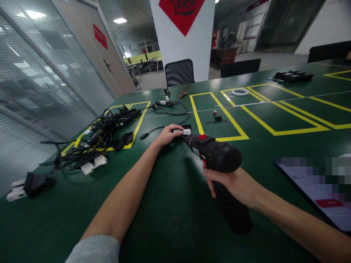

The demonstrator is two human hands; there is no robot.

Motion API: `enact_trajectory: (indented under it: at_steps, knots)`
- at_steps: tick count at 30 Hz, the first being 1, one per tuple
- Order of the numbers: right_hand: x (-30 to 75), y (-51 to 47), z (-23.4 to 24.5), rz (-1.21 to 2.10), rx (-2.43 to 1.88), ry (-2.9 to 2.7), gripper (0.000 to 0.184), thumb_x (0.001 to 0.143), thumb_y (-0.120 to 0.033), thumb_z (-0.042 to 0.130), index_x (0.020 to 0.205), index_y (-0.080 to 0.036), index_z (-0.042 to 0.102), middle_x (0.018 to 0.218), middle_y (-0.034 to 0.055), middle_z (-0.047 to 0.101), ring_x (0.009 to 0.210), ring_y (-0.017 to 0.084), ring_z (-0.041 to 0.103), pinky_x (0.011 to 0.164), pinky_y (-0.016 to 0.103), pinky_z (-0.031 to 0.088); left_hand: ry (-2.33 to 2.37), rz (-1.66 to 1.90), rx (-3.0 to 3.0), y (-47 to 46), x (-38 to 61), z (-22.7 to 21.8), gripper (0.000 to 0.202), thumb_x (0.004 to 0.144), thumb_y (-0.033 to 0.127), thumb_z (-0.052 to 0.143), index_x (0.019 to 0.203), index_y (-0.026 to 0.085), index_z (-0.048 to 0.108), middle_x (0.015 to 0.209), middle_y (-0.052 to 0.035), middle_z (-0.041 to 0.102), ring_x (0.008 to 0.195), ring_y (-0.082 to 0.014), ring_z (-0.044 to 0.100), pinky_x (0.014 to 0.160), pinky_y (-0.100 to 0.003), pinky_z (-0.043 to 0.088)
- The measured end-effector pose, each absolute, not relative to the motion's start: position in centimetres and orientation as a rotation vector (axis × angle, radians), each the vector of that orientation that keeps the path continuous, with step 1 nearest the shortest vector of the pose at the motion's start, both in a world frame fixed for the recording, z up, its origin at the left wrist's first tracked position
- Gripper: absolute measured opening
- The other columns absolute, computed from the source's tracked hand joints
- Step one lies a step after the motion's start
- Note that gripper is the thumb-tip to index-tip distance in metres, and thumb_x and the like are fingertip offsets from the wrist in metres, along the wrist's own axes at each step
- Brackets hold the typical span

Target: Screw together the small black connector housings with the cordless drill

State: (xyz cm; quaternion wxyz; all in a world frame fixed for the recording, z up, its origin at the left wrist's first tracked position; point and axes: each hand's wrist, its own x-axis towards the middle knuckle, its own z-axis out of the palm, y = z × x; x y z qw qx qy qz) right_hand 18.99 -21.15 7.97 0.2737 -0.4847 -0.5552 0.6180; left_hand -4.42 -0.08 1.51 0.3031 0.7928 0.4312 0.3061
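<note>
My right hand (230, 182) grips a black and red cordless drill (216, 151) by its handle. The drill points away and to the left, its tip at a small black and white part (187, 132) on the green table; whether the tip touches it I cannot tell. My left hand (170, 135) lies low over the table with its fingers closed on that same part, holding it against the surface. A thin black cable with a connector (144, 136) lies just left of this hand.
Tangled black cables (106, 128) fill the left side, with black and white boxes (94, 164) nearby. Farther back lie an orange screwdriver (185, 94), a white tape ring (240, 92) and a small black piece (218, 119). A tablet-like screen (304, 182) sits at right. Yellow tape marks the tabletop.
</note>
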Motion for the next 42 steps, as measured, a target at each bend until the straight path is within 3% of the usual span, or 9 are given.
enact_trajectory:
  at_steps: [18,25,38,42]
  knots:
    - [18.64,-20.92,7.79,1.680,-1.313,-1.470,0.016,0.078,-0.025,0.058,0.063,-0.018,0.055,0.057,0.0011,0.060,0.051,0.014,0.058,0.055,0.030,0.045,1.177,0.807,2.108,-0.02,-4.46,1.33,0.035,0.077,0.041,0.064,0.103,0.018,0.073,0.111,-0.0073,0.068,0.108,-0.0249,0.059,0.103,-0.039,0.041]
    - [18.94,-21.05,7.44,1.687,-1.261,-1.410,0.008,0.078,-0.025,0.060,0.081,-0.018,0.057,0.058,-0.0019,0.061,0.050,0.015,0.059,0.056,0.030,0.046,1.162,0.817,2.086,-0.07,-4.49,1.34,0.035,0.077,0.040,0.065,0.103,0.018,0.073,0.112,-0.0080,0.068,0.108,-0.0251,0.059,0.103,-0.039,0.041]
    - [18.92,-20.83,7.30,1.666,-1.245,-1.434,0.016,0.076,-0.025,0.058,0.062,-0.017,0.058,0.055,0.0014,0.061,0.049,0.015,0.058,0.054,0.029,0.045,1.166,0.799,2.074,0.23,-4.66,1.19,0.037,0.077,0.042,0.066,0.104,0.018,0.072,0.113,-0.0075,0.068,0.109,-0.0255,0.059,0.104,-0.040,0.041]
    - [18.90,-20.82,7.24,1.679,-1.229,-1.403,0.010,0.075,-0.024,0.058,0.067,-0.017,0.059,0.057,0.0006,0.061,0.049,0.015,0.059,0.055,0.030,0.046,1.169,0.805,2.070,0.12,-4.59,1.30,0.037,0.076,0.041,0.065,0.104,0.018,0.073,0.113,-0.0073,0.068,0.108,-0.0254,0.059,0.105,-0.040,0.040]
